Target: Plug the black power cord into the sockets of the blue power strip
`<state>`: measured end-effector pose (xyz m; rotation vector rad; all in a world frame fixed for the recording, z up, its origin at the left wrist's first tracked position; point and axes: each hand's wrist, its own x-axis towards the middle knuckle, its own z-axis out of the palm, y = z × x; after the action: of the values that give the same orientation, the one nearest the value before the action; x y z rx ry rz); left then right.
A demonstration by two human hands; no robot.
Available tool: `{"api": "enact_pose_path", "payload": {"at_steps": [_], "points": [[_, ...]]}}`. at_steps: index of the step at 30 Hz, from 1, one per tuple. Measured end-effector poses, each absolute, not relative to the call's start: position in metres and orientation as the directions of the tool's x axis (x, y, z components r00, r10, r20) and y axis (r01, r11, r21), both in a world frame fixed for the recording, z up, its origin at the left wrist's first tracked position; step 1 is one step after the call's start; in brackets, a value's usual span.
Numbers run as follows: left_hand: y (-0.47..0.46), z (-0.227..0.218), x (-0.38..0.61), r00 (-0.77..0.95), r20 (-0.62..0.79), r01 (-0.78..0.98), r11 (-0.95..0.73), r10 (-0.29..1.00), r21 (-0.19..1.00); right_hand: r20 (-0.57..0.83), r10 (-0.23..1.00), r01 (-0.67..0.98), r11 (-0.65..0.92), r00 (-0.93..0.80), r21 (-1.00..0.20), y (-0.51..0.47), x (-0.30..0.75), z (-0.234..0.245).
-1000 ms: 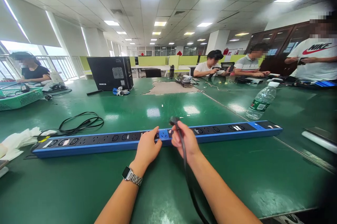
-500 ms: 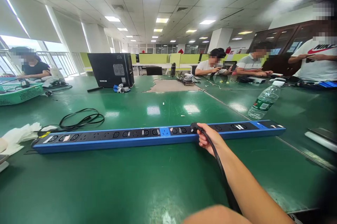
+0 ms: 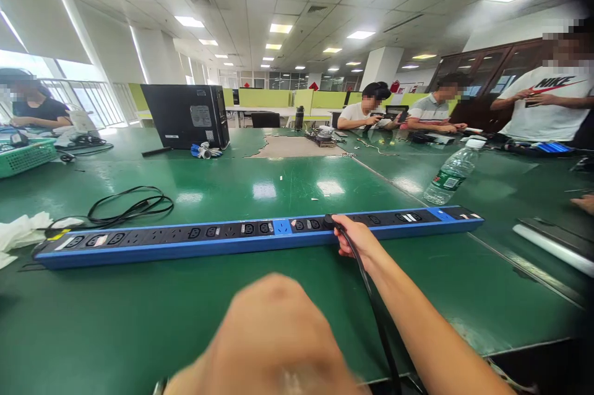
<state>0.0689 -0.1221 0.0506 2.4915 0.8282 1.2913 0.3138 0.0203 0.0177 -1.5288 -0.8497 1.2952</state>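
A long blue power strip (image 3: 162,255) with a black socket face lies across the green table. Right of its middle, my right hand (image 3: 356,239) is closed around a black power plug (image 3: 330,221), which is at one of the sockets. Whether the plug is fully seated I cannot tell. Its thick black cable (image 3: 375,302) runs down beside my forearm to the table's near edge. Close to the camera, my left hand (image 3: 278,339) is a large blur in front of the strip, its fingers smeared and hidden.
Behind the strip lie a coiled black cable (image 3: 132,206) and white tissue (image 3: 28,234). A tilted water bottle (image 3: 450,175) is at the right. Farther back are a black computer case (image 3: 183,116) and a green basket (image 3: 28,158). Several people sit or stand around the table.
My left hand has risen from the bottom edge into the middle foreground. My right hand still grips the plug at the strip. The whole view has shifted slightly.
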Motion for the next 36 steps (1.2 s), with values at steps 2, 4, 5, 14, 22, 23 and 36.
{"api": "enact_pose_path", "payload": {"at_steps": [2,4,5,14,22,23,36], "points": [[-0.083,0.054,0.062,0.412,0.721,0.425,-0.817,0.558,0.39,-0.323,0.92,-0.087,-0.311,0.22,-0.946,0.019,0.312,0.016],[-0.044,0.046,0.05,0.261,0.739,0.62,-0.694,0.622,0.365,-0.313,0.923,-0.119,-0.293,0.225,-0.949,0.019,0.311,0.012],[-0.028,0.039,0.043,0.2,0.727,0.712,-0.607,0.657,0.353,-0.31,0.924,-0.131,-0.286,0.225,-0.949,0.019,0.311,0.01],[0.005,-0.014,0.026,0.081,0.558,0.96,-0.214,0.826,0.178,-0.292,0.941,-0.216,-0.254,0.171,-0.943,0.02,0.319,0.011],[0.004,-0.01,0.029,0.072,0.577,0.96,-0.214,0.813,0.183,-0.228,0.973,-0.303,-0.207,0.038,-0.93,0.019,0.272,0.038],[0.003,-0.01,0.028,0.074,0.577,0.957,-0.221,0.813,0.188,-0.253,0.967,-0.25,-0.24,0.02,-0.938,0.02,0.26,0.035],[-0.038,0.04,0.037,0.153,0.573,0.557,-0.549,0.805,0.623,-0.293,0.956,-0.104,-0.292,-0.007,-0.951,0.021,0.217,0.021]]}}
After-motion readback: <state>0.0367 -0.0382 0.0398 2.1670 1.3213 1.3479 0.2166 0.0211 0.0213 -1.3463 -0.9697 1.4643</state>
